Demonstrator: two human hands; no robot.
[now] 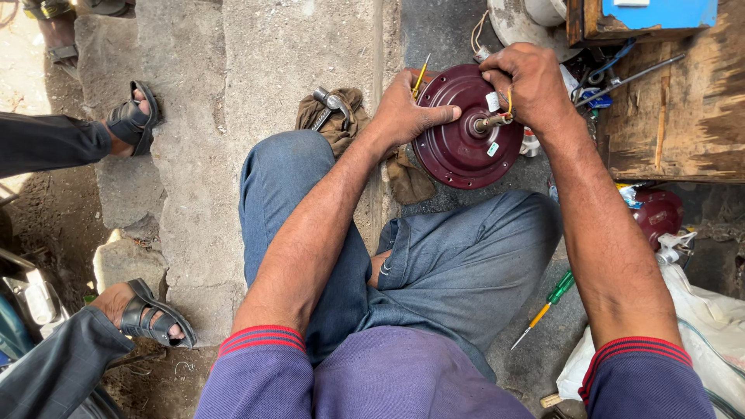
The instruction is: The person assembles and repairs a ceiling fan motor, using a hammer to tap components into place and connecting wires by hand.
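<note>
Maroon metal motor housing (463, 128) propped on edge over the concrete floor (256, 70), beyond the knees. Left hand (407, 112) clenched on rim; right hand (528, 81) fingers pinching yellow wire (510, 101) at shaft (490, 122). Risks: housing rolling off, wire snapping under pull.

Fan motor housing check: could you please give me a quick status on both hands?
Left hand grips maroon fan motor housing rim. Right hand pinches wires at the shaft. Green screwdriver lies apart on ground; nothing obstructing.
</note>
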